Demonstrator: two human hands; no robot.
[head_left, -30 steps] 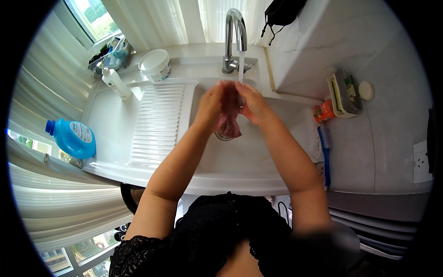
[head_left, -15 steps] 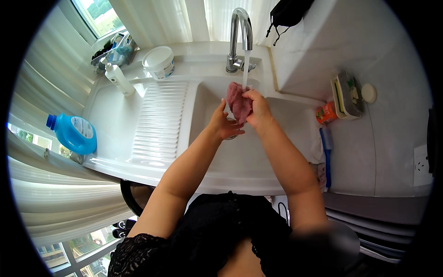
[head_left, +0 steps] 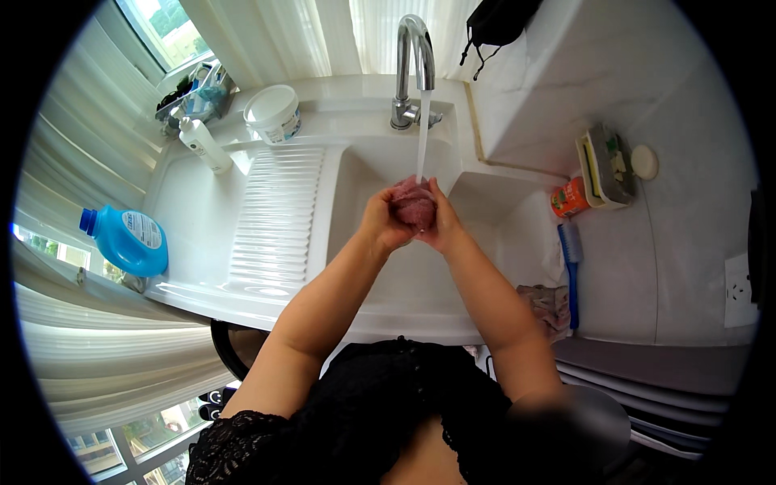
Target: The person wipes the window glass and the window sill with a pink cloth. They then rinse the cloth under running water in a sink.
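A bunched pinkish-red cloth sits cupped between my two hands over the white sink basin. My left hand wraps its left side, and my right hand closes round its right side. Water runs from the chrome faucet straight onto the top of the cloth. The undersides of the fingers and the lower part of the cloth are hidden.
Left of the basin lies a ribbed washboard. Beyond it stand a white tub, a white pump bottle and a blue detergent jug. On the right are an orange container, a blue brush and a crumpled cloth.
The pinkish-red cloth has come down and nearer, and is now bunched up. My left hand, which was apart with fingers spread, now grips it together with the right.
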